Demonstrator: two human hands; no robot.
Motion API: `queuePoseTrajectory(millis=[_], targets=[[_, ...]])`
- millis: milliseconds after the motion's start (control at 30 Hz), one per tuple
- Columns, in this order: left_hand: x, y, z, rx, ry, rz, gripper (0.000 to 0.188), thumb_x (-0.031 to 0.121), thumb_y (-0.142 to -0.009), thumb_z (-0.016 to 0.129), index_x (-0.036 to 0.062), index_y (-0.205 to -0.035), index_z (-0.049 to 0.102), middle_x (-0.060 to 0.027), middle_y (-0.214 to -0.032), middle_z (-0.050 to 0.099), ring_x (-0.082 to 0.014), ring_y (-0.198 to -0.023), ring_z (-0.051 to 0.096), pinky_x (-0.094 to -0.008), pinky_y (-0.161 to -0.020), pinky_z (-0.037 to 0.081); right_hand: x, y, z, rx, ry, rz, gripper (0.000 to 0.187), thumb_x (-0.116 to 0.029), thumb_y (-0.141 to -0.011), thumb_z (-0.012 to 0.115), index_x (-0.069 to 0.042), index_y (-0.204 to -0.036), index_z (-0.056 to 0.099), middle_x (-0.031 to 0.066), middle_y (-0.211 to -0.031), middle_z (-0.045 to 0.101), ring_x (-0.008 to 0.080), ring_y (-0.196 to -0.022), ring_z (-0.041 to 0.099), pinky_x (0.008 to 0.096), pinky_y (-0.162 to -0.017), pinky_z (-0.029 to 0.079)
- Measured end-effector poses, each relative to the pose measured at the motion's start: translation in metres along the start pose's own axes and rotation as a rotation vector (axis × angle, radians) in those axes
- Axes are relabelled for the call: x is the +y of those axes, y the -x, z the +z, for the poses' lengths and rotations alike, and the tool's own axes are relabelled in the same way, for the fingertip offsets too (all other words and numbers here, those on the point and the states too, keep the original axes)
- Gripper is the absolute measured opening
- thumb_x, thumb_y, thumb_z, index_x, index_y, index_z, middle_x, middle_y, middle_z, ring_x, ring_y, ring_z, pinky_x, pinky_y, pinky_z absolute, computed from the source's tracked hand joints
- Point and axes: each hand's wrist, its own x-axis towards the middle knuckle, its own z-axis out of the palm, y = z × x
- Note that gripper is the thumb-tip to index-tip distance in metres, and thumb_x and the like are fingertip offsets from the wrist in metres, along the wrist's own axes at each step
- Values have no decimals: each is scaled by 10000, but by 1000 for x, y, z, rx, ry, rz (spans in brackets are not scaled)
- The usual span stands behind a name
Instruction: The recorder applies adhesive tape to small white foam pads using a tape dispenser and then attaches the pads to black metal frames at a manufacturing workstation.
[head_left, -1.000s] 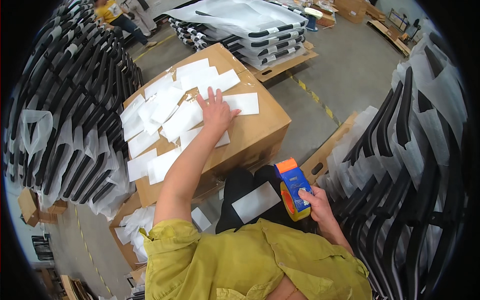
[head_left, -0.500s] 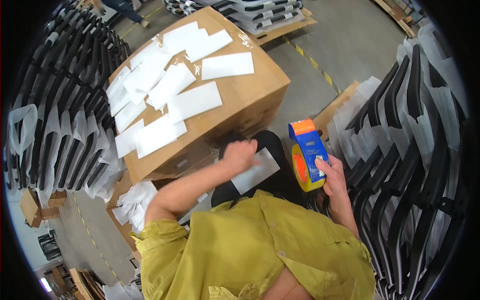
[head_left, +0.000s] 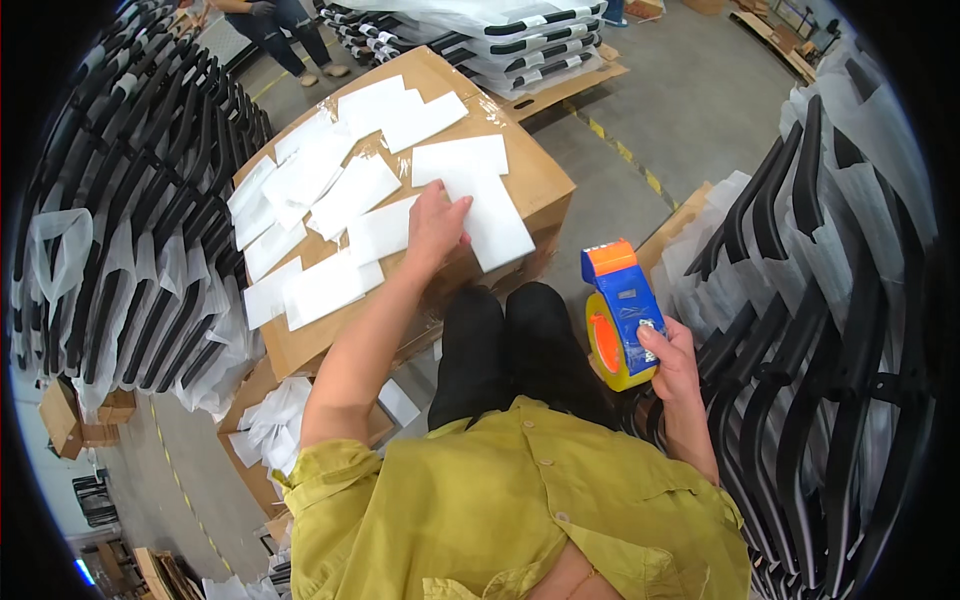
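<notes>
My left hand (head_left: 437, 228) reaches over the top of a large cardboard box (head_left: 545, 175). Its closed fingers and thumb are at the left edge of a flat white rectangular sheet (head_left: 495, 222), whose lower end juts past the box's near edge. Several similar white sheets (head_left: 335, 290) lie scattered and overlapping on the box top. Out to the right, my right hand (head_left: 675, 360) grips a blue tape dispenser (head_left: 628, 310) with an orange top end and a yellow tape roll. My thumb presses on the dispenser's blue side.
Wrapped black curved frames are stacked at the left (head_left: 150, 200) and right (head_left: 780, 380). Another frame stack (head_left: 540, 50) stands on cardboard behind the box. Near the far left, a person (head_left: 285, 35) stands. An open carton (head_left: 245, 400) with white wrapping sits below the box's left side.
My left hand has moved forward from above my lap onto the box top, bringing the white sheet with it. The tape dispenser stays in my right hand, almost unmoved.
</notes>
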Motion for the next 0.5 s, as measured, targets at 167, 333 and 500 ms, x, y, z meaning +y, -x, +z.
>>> queuePoseTrajectory(millis=[167,333,500], targets=[[13,-2,11,240,-720,306,531,212,-730,628,-33,-1129,379,-224,-849,579,-331,-760,575,-395,-666,461,2,3,-1,-101,35,-17,354,-127,-719,629,53,-1009,537,87,-915,603,122,-780,568,241,-733,442],[38,40,22,-449,66,-1,384,306,-785,609,-5,-996,529,-81,-822,588,-145,-725,554,-274,-613,452,1,9,-5,-208,213,-28,423,-233,-658,677,47,-951,554,51,-833,587,91,-738,519,220,-673,411],[41,65,26,-776,455,-261,280,308,-765,640,48,-854,587,-2,-760,572,-61,-664,498,-174,-577,402,-2,13,2,-295,313,-51,394,-211,-658,680,49,-930,562,57,-803,587,90,-708,524,215,-648,412]])
